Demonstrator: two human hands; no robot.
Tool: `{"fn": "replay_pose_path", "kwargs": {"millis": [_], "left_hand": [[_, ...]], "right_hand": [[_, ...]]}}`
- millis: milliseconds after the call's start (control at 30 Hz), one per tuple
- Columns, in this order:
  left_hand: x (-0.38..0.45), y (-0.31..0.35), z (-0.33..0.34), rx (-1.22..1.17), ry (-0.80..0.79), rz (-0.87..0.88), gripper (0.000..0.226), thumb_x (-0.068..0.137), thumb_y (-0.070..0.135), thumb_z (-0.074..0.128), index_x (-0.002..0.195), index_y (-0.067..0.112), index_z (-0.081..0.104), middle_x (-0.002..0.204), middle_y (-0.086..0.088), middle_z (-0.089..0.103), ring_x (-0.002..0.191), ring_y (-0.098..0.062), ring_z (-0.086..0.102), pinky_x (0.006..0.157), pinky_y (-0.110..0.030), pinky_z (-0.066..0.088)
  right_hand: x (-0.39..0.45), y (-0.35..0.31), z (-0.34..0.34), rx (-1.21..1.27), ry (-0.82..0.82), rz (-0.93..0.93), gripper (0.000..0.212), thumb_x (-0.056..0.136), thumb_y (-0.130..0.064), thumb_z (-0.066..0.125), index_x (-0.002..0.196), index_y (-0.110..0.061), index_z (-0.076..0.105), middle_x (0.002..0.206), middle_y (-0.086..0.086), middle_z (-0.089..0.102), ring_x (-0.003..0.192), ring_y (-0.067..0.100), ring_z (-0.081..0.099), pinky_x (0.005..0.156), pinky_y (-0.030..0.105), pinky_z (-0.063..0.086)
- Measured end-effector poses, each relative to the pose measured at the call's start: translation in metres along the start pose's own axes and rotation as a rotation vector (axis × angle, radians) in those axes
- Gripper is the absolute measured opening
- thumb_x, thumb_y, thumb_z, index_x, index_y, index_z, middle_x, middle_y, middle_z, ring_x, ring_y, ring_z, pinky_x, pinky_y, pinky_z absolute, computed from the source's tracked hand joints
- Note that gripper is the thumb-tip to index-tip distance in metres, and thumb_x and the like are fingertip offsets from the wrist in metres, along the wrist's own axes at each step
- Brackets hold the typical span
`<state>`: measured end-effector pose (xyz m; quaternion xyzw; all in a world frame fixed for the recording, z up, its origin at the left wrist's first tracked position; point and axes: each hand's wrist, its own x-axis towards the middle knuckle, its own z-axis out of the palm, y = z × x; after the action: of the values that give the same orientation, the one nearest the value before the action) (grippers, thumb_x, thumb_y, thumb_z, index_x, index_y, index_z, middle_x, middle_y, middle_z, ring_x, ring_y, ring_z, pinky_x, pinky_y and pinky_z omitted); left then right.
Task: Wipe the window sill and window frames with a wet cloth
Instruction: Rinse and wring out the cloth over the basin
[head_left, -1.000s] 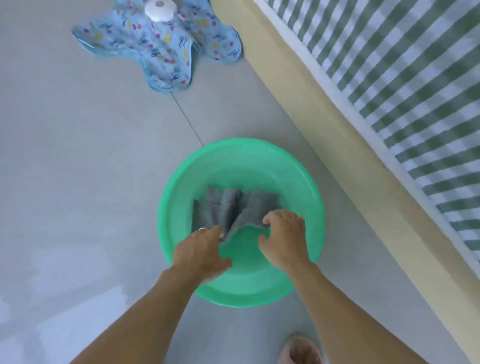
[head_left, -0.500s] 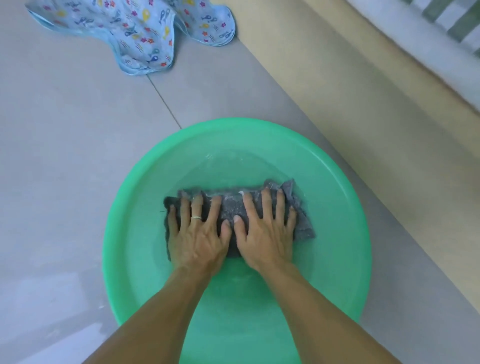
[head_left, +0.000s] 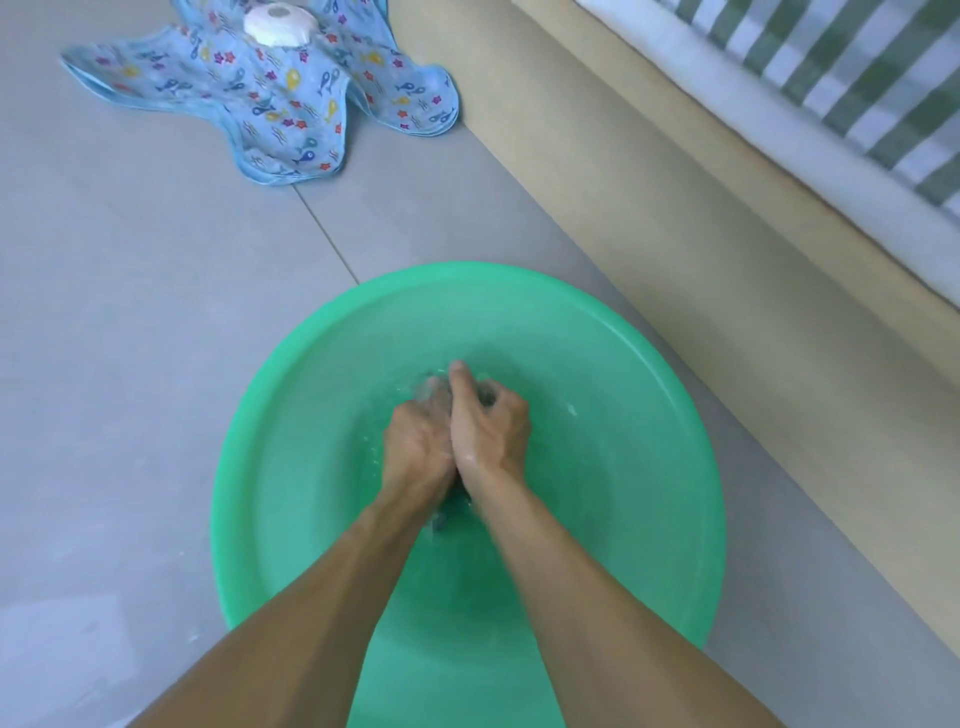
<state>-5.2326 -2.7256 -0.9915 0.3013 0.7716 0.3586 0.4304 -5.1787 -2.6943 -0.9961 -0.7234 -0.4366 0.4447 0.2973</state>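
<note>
Inside the green basin (head_left: 649, 415), a bunched grey cloth (head_left: 441, 519) is gripped by the curled left hand (head_left: 415, 447) and right hand (head_left: 491, 431), pressed together

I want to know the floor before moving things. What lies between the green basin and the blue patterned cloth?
In the head view, only bare grey floor tile, crossed by one grout line, lies between the basin and the cloth.
</note>
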Motion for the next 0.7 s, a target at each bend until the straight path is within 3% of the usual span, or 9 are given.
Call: {"fn": "replay_pose_path", "kwargs": {"millis": [100,200,267,333,400,500,567,633,700], "left_hand": [[-0.002,0.01,-0.008,-0.018,-0.214,-0.107,0.049,0.103,0.032,0.038,0.069,0.007,0.062,0.075,-0.019,0.063,0.057,-0.021,0.056,0.051,-0.026,0.041],[0.005,0.001,-0.014,0.193,-0.11,-0.082,0.044,0.098,0.035,0.05,0.062,0.011,0.054,0.064,-0.011,0.055,0.07,-0.028,0.056,0.059,-0.032,0.035],[0.005,-0.011,-0.015,0.413,0.09,-0.005,0.023,0.094,0.038,0.054,0.09,0.018,0.064,0.092,-0.012,0.062,0.098,-0.032,0.058,0.074,-0.034,0.041],[0.001,-0.021,-0.013,0.621,0.154,0.039,0.036,0.093,0.036,0.054,0.128,0.028,0.053,0.126,-0.012,0.05,0.12,-0.033,0.044,0.093,-0.042,0.039],[0.0,-0.031,-0.007,0.624,0.169,0.118,0.043,0.095,0.03,0.054,0.138,0.028,0.046,0.131,-0.013,0.047,0.12,-0.034,0.042,0.096,-0.044,0.038],[0.005,-0.034,-0.002,0.28,0.176,0.157,0.021,0.096,0.023,0.054,0.115,0.017,0.059,0.105,-0.015,0.066,0.096,-0.035,0.06,0.079,-0.039,0.046],[0.007,-0.024,-0.004,-0.03,0.115,-0.02,0.022,0.092,0.032,0.06,0.085,0.011,0.059,0.075,-0.012,0.065,0.07,-0.029,0.061,0.062,-0.039,0.048],[0.004,-0.01,-0.006,-0.296,-0.046,-0.27,0.041,0.094,0.039,0.057,0.064,0.012,0.05,0.057,-0.007,0.053,0.043,-0.021,0.052,0.04,-0.03,0.043],[-0.002,-0.003,-0.005,-0.321,-0.201,-0.369,0.055,0.1,0.04,0.047,0.053,0.012,0.046,0.047,-0.008,0.046,0.028,-0.019,0.042,0.032,-0.02,0.032]], "right_hand": [[0.011,-0.001,-0.009,-0.209,0.023,-0.043,0.048,0.095,-0.045,0.05,0.08,-0.003,0.069,0.097,0.021,0.07,0.092,0.036,0.063,0.074,0.038,0.044],[0.02,0.01,-0.017,-0.525,0.207,-0.301,0.035,0.093,-0.048,0.054,0.085,-0.015,0.064,0.099,0.013,0.066,0.098,0.034,0.058,0.074,0.04,0.039],[0.014,0.019,-0.016,-0.621,0.294,-0.431,0.034,0.084,-0.05,0.063,0.099,-0.02,0.061,0.103,0.008,0.061,0.101,0.032,0.053,0.077,0.041,0.035],[0.006,0.036,-0.01,-0.708,0.264,-0.475,0.039,0.08,-0.053,0.065,0.104,-0.023,0.06,0.108,0.005,0.058,0.101,0.031,0.051,0.078,0.042,0.036],[0.001,0.05,-0.005,-0.733,0.194,-0.495,0.026,0.084,-0.044,0.066,0.1,-0.023,0.063,0.107,0.006,0.059,0.096,0.032,0.053,0.073,0.041,0.039],[0.0,0.035,0.001,-0.281,-0.016,-0.271,0.021,0.098,-0.029,0.055,0.099,-0.011,0.064,0.101,0.012,0.065,0.093,0.034,0.06,0.072,0.037,0.041],[-0.005,0.017,0.005,-0.074,-0.042,-0.155,0.031,0.099,-0.033,0.053,0.082,-0.008,0.062,0.088,0.013,0.067,0.084,0.032,0.06,0.066,0.033,0.033],[-0.012,0.004,0.004,-0.085,0.011,-0.226,0.043,0.096,-0.038,0.058,0.062,-0.013,0.048,0.068,0.009,0.061,0.071,0.031,0.053,0.062,0.033,0.027],[-0.007,0.004,-0.005,-0.272,0.096,-0.339,0.051,0.093,-0.043,0.06,0.057,-0.014,0.04,0.068,0.013,0.063,0.071,0.036,0.054,0.062,0.036,0.028]]}}
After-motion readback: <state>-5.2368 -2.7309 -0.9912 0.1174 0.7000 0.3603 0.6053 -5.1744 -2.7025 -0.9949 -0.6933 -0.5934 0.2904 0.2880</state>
